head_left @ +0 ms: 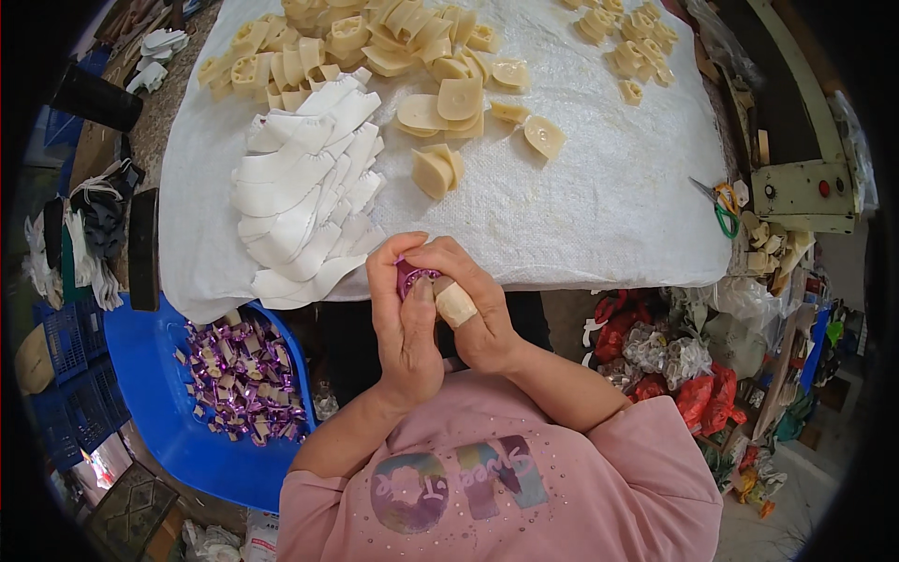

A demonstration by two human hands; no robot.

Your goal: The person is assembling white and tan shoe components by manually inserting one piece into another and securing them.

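Near the front edge of the cloth-covered table, my left hand and my right hand are closed together around a small shiny purple piece, which looks like a covered shoe heel. Fingers hide most of it. Beige wrapping covers a digit of my right hand. Just beyond my hands, to the left, lies an overlapping stack of white curved sheet pieces. Several cream plastic heels lie ahead, one small group close to the white stack.
A large heap of cream heels covers the table's far left; smaller ones sit far right. At lower left, a blue tub holds many purple pieces. Green-handled scissors rest at the right edge. Red plastic bags lie below right.
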